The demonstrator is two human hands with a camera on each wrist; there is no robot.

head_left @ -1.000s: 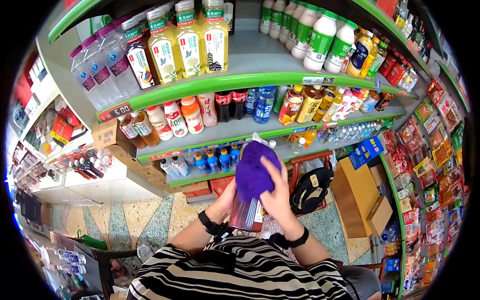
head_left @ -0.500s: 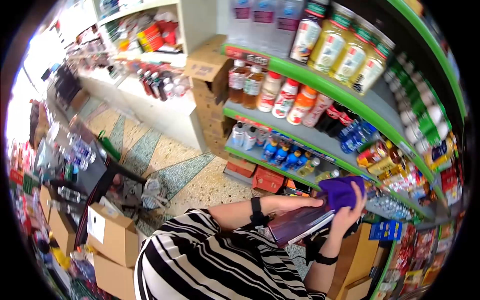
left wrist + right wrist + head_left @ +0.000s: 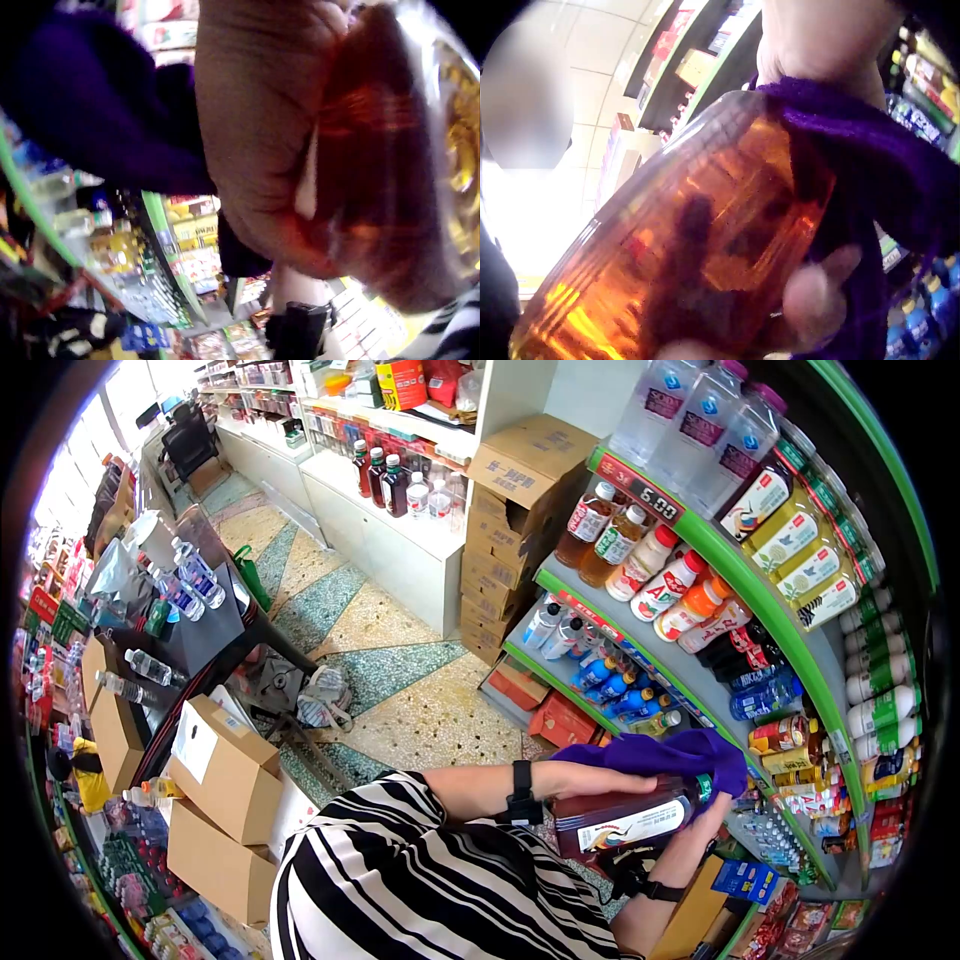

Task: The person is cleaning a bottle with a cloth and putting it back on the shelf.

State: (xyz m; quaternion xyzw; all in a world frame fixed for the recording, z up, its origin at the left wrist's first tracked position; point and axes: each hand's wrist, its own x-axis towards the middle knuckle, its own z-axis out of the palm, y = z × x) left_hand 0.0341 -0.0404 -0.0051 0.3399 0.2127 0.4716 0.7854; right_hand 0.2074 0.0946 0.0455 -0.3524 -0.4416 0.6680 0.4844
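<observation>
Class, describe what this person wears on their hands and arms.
The left hand and right hand are ungloved. Black straps circle both wrists, each with a dark block. The left forearm is bare up to a striped black-and-white sleeve.

1. The left forearm (image 3: 468, 792) is bare and reaches nearly level across the head view, up to the base end of the bottle (image 3: 628, 824).
2. The left wrist (image 3: 543, 780) lies just beyond the bottle's base, almost in line with the forearm.
3. The left hand (image 3: 605, 780) grips the bottle's far side, its fingers curled round it, as the right wrist view shows.
4. The right forearm (image 3: 642, 925) is bare and slants up toward the bottle's capped end.
5. The right wrist (image 3: 680, 860) is between that forearm and the bottle's neck.
6. The right hand (image 3: 710, 822) is at the bottle's neck, its fingers mostly hidden.
</observation>
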